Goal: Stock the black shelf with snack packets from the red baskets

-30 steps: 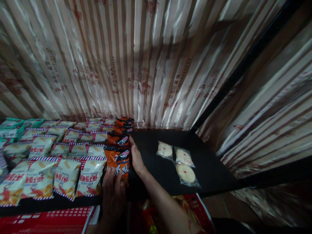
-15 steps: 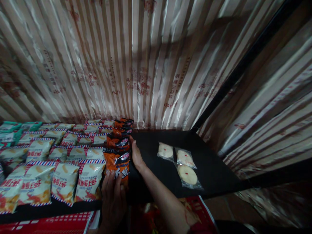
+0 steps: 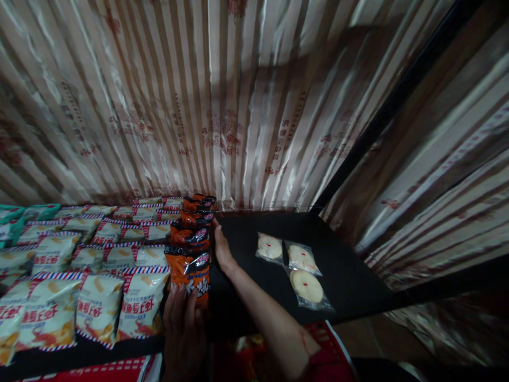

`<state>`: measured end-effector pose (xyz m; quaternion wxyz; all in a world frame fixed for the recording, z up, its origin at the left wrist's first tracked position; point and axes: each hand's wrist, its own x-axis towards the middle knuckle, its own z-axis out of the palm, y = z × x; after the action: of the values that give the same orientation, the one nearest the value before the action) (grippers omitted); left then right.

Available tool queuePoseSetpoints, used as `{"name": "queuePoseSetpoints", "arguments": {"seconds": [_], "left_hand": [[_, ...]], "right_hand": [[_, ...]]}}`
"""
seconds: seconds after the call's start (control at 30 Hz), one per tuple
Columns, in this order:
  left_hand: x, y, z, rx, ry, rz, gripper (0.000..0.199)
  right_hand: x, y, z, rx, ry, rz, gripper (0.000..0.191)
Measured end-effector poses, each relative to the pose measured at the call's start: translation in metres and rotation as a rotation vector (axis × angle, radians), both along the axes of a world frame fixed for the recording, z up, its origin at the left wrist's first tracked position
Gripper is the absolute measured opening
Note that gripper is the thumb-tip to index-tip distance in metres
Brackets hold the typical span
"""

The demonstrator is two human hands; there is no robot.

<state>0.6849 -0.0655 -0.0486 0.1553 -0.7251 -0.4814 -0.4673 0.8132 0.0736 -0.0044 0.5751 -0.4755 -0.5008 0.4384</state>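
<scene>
While both hands are at the short row of orange-and-black snack bags (image 3: pixel 190 237), the left hand (image 3: pixel 183 323) has its fingers laid on the lower front of the nearest orange bag (image 3: pixel 186 265); cannot tell whether it grips. Right hand (image 3: pixel 223 249) is unclenched, fingers pointing far, along the right side of the row; contact there unclear. Hands apart, nearest bag's lower part beside the left one. Row runs near to far on a black shelf (image 3: pixel 254 297), middle of the scene.

Left of the row: several rows of white snack bags (image 3: pixel 141 305), red lettering, red-and-blue striped edges, the near row standing at the shelf's front edge. Teal bags (image 3: pixel 42 211) at far left. Right of the right hand, three pale round discs (image 3: pixel 306 286) in clear wrappers lie flat, close together. Striped curtain (image 3: pixel 238 106) with red print behind, black post (image 3: pixel 382 116) slanting at right. Red plastic basket (image 3: pixel 119 370) below the shelf, near left. Maroon sleeve (image 3: pixel 328 363) on the right arm.
</scene>
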Motion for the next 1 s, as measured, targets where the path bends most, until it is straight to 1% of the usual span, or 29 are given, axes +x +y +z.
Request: {"name": "queuePoseSetpoints", "arguments": {"seconds": [0.1, 0.23, 0.27, 0.37, 0.43, 0.5, 0.57, 0.67, 0.73, 0.8, 0.87, 0.9, 0.93, 0.97, 1.0], "left_hand": [[0.000, -0.001, 0.000, -0.007, -0.009, -0.002, 0.059], [0.001, -0.001, 0.004, 0.009, -0.014, 0.005, 0.056], [0.001, 0.000, 0.006, 0.011, -0.009, 0.008, 0.057], [0.002, 0.000, 0.009, 0.024, -0.004, 0.001, 0.058], [0.002, -0.002, 0.011, 0.036, -0.008, -0.018, 0.059], [0.001, -0.004, 0.012, 0.037, -0.017, -0.044, 0.059], [0.000, -0.005, 0.011, 0.021, -0.021, -0.060, 0.059], [-0.002, -0.003, 0.013, 0.003, -0.013, -0.041, 0.054], [-0.003, -0.001, 0.015, 0.028, 0.007, -0.025, 0.051], [-0.002, -0.005, 0.016, 0.082, 0.012, -0.025, 0.052], [0.001, -0.020, 0.009, 0.105, -0.024, -0.031, 0.056], [0.005, -0.032, 0.002, 0.080, -0.060, -0.033, 0.058], [0.009, -0.046, -0.008, 0.025, -0.077, -0.058, 0.058], [0.014, -0.061, -0.019, -0.035, -0.078, -0.119, 0.057], [0.020, -0.077, -0.032, -0.159, -0.036, -0.226, 0.056]], "right_hand": [[0.000, 0.014, 0.003, -0.020, 0.031, 0.003, 0.076], [-0.004, 0.027, 0.005, -0.168, 0.122, 0.080, 0.079], [-0.004, 0.028, 0.005, -0.179, 0.130, 0.091, 0.079], [0.000, 0.023, 0.004, -0.101, 0.106, 0.029, 0.073], [0.006, 0.010, 0.004, -0.040, 0.083, -0.051, 0.071], [0.015, -0.013, 0.005, -0.007, 0.067, -0.114, 0.069], [0.023, -0.044, 0.008, 0.022, 0.059, -0.158, 0.065], [0.036, -0.101, 0.012, 0.040, 0.085, -0.255, 0.056], [0.047, -0.141, 0.013, 0.027, 0.042, -0.308, 0.050], [0.063, -0.180, 0.014, 0.001, -0.027, -0.348, 0.044], [0.086, -0.217, 0.013, -0.062, -0.200, -0.298, 0.040], [0.101, -0.234, 0.012, -0.114, -0.351, -0.251, 0.038], [0.116, -0.251, 0.011, -0.167, -0.549, -0.192, 0.038], [0.133, -0.265, 0.009, -0.240, -0.765, -0.159, 0.040], [0.149, -0.279, 0.008, -0.320, -0.974, -0.147, 0.040]]}}
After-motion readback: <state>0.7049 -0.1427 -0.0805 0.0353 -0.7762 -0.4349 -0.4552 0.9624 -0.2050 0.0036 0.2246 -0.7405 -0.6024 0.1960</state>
